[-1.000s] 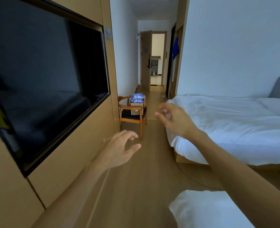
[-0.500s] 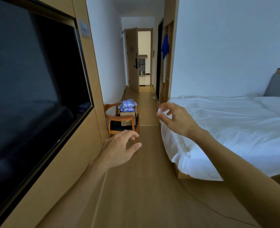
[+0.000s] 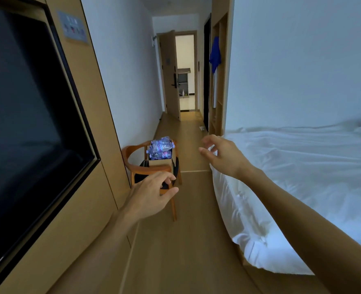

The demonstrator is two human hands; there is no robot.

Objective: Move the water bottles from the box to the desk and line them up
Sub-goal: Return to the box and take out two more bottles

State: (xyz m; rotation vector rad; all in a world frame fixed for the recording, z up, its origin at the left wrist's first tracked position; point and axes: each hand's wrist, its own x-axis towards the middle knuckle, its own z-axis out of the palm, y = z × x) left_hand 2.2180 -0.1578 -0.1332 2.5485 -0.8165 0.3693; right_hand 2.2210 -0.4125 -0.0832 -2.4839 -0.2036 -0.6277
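Observation:
A cardboard box [image 3: 160, 162] sits on the seat of a wooden chair [image 3: 142, 169] ahead, against the left wall. Several clear water bottles [image 3: 160, 147] with pink lettering are heaped in and above the box. My left hand [image 3: 152, 195] is stretched forward, fingers loosely curled, holding nothing, well short of the chair. My right hand [image 3: 220, 154] is raised to the right of the box, fingers relaxed and spread, also empty. No desk is in view.
A large dark TV [image 3: 27, 124] is set into the wooden wall panel on the left. A bed with white linen [image 3: 302, 177] fills the right side. A wooden-floored aisle [image 3: 186, 240] runs between them to an open door [image 3: 171, 75] at the far end.
The view has moved forward along the aisle; the chair and box are nearer and larger. Both hands stay raised and empty in much the same pose.

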